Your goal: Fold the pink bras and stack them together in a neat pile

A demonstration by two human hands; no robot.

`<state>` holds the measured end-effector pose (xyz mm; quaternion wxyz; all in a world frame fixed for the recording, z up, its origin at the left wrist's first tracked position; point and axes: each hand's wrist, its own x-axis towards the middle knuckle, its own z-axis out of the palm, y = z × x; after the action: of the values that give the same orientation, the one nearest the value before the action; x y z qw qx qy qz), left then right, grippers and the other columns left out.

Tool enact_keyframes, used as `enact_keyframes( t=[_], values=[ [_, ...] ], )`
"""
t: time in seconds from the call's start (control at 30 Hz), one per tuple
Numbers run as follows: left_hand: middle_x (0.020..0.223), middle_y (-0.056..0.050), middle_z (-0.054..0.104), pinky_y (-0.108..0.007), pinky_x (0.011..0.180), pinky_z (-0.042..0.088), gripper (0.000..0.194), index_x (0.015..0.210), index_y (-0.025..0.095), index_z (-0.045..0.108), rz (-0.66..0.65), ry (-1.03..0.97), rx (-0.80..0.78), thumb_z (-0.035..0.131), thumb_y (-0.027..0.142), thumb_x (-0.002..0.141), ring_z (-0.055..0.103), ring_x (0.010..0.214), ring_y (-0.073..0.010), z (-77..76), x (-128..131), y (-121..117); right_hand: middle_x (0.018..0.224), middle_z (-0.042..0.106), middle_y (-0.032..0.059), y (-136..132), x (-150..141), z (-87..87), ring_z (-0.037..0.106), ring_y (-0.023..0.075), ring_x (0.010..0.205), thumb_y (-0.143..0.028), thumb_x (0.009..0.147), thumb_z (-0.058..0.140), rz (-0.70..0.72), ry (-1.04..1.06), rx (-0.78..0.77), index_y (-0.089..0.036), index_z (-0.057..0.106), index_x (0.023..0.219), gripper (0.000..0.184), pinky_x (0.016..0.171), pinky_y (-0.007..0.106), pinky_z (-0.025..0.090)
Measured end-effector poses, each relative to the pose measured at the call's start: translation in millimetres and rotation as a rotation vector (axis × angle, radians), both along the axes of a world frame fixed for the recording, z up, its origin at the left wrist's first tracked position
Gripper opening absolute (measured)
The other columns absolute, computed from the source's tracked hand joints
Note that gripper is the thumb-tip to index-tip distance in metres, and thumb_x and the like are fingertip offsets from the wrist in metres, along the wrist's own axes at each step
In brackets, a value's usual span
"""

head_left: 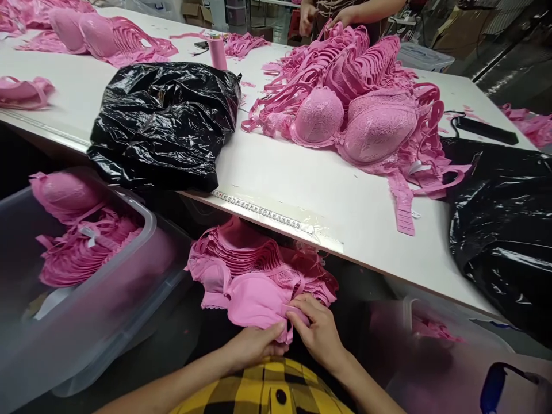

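Observation:
A stack of pink bras (254, 270) lies in my lap below the table edge. My left hand (256, 345) grips the near edge of the top bra from underneath, fingers curled. My right hand (317, 330) pinches the same pink fabric at its right side, thumb and fingers closed on it. Both forearms reach up from the bottom of the view over a yellow and black checked garment (267, 391).
The white table (310, 184) carries a tape measure (263, 210) along its front edge, a black plastic bag (166, 123), a big heap of pink bras (353, 109) and another black bag (504, 230). A clear bin (86, 310) with bras stands at left. A person's hands (328, 17) work at the far side.

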<state>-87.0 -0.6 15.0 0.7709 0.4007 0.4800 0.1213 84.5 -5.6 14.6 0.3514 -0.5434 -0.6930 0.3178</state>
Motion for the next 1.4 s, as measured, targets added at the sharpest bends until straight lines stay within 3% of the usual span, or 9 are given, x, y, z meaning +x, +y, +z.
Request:
enact_keyframes(
  t=[0.1, 0.2, 0.3, 0.5, 0.63, 0.77, 1.07, 1.23, 1.4],
  values=[
    [0.049, 0.001, 0.051, -0.021, 0.047, 0.033, 0.037, 0.055, 0.014, 0.062, -0.201, 0.069, 0.186, 0.056, 0.043, 0.077, 0.043, 0.045, -0.01, 24.0, -12.4, 5.8, 0.081, 0.063, 0.0056, -3.9, -2.8, -5.5, 0.059, 0.0164, 0.075, -0.018, 0.085, 0.053, -0.01, -0.017, 0.06, -0.02, 0.065, 0.09, 0.013, 0.064, 0.026, 0.05],
    [0.059, -0.001, 0.058, -0.022, 0.052, 0.036, 0.019, 0.071, 0.015, 0.069, -0.192, 0.347, 0.606, 0.055, 0.024, 0.079, 0.048, 0.053, -0.0119, 35.5, -19.9, 17.1, 0.08, 0.063, 0.0054, -5.4, -7.1, -8.9, 0.059, 0.0164, 0.074, -0.018, 0.085, 0.053, -0.008, -0.013, 0.082, -0.02, 0.064, 0.089, 0.013, 0.064, 0.026, 0.05],
    [0.078, -0.004, 0.063, -0.024, 0.063, 0.042, 0.02, 0.092, 0.019, 0.069, -0.254, 0.458, 0.912, 0.051, 0.019, 0.083, 0.056, 0.068, -0.0146, 28.4, -18.1, 27.1, 0.08, 0.062, 0.0058, -6.6, -9.0, -10.7, 0.059, 0.0164, 0.074, -0.017, 0.086, 0.051, 0.003, 0.002, 0.106, -0.019, 0.064, 0.091, 0.014, 0.064, 0.027, 0.051],
    [0.077, -0.006, 0.061, -0.026, 0.063, 0.044, 0.026, 0.082, 0.015, 0.066, -0.403, 0.563, 1.123, 0.042, 0.018, 0.09, 0.056, 0.068, -0.016, 2.9, -6.0, 26.0, 0.081, 0.06, 0.0058, -9.6, -7.6, -18.2, 0.057, 0.0163, 0.074, -0.011, 0.086, 0.048, 0.062, -0.031, 0.208, -0.019, 0.061, 0.095, 0.018, 0.065, 0.028, 0.05],
    [0.078, -0.005, 0.059, -0.025, 0.064, 0.044, 0.026, 0.086, 0.016, 0.065, -0.398, 0.509, 1.164, 0.04, 0.019, 0.09, 0.054, 0.068, -0.0147, -2.8, -6.7, 24.6, 0.082, 0.06, 0.0066, -9.8, -7.9, -24.3, 0.056, 0.0169, 0.075, -0.01, 0.086, 0.047, 0.101, -0.056, 0.235, -0.02, 0.06, 0.097, 0.019, 0.065, 0.03, 0.05],
    [0.077, -0.004, 0.059, -0.023, 0.065, 0.046, 0.026, 0.085, 0.017, 0.066, -0.363, 0.421, 1.068, 0.041, 0.019, 0.09, 0.056, 0.069, -0.0127, -6.6, -8.4, 27.4, 0.082, 0.06, 0.0066, -10.2, -9.1, -27.8, 0.057, 0.0167, 0.074, -0.013, 0.087, 0.047, 0.074, -0.047, 0.217, -0.02, 0.062, 0.097, 0.019, 0.064, 0.029, 0.051],
    [0.076, -0.006, 0.062, -0.024, 0.064, 0.045, 0.024, 0.08, 0.015, 0.064, -0.296, 0.398, 1.031, 0.041, 0.016, 0.089, 0.057, 0.069, -0.0144, -17.3, -5.5, 19.0, 0.089, 0.065, 0.0063, -22.2, -14.5, -22.7, 0.063, 0.0179, 0.079, -0.025, 0.088, 0.051, -0.11, -0.038, -0.068, -0.021, 0.065, 0.097, 0.017, 0.07, 0.027, 0.053],
    [0.078, -0.007, 0.062, -0.026, 0.064, 0.044, 0.018, 0.08, 0.014, 0.06, -0.361, 0.565, 1.007, 0.043, 0.011, 0.085, 0.058, 0.071, -0.0165, -17.4, -4.3, 14.3, 0.08, 0.065, 0.0055, -23.0, -17.8, -26.5, 0.063, 0.017, 0.072, -0.024, 0.087, 0.051, -0.105, 0.015, -0.076, -0.02, 0.064, 0.09, 0.015, 0.065, 0.026, 0.052],
    [0.081, -0.006, 0.06, -0.026, 0.061, 0.043, 0.019, 0.079, 0.015, 0.059, -0.438, 0.716, 1.036, 0.042, 0.009, 0.085, 0.057, 0.068, -0.0159, -16.0, -3.5, 11.4, 0.074, 0.059, 0.0042, -21.7, -22.8, -30.9, 0.058, 0.0143, 0.066, -0.022, 0.09, 0.046, -0.062, 0.007, 0.016, -0.019, 0.064, 0.086, 0.018, 0.059, 0.023, 0.05]
  ],
)
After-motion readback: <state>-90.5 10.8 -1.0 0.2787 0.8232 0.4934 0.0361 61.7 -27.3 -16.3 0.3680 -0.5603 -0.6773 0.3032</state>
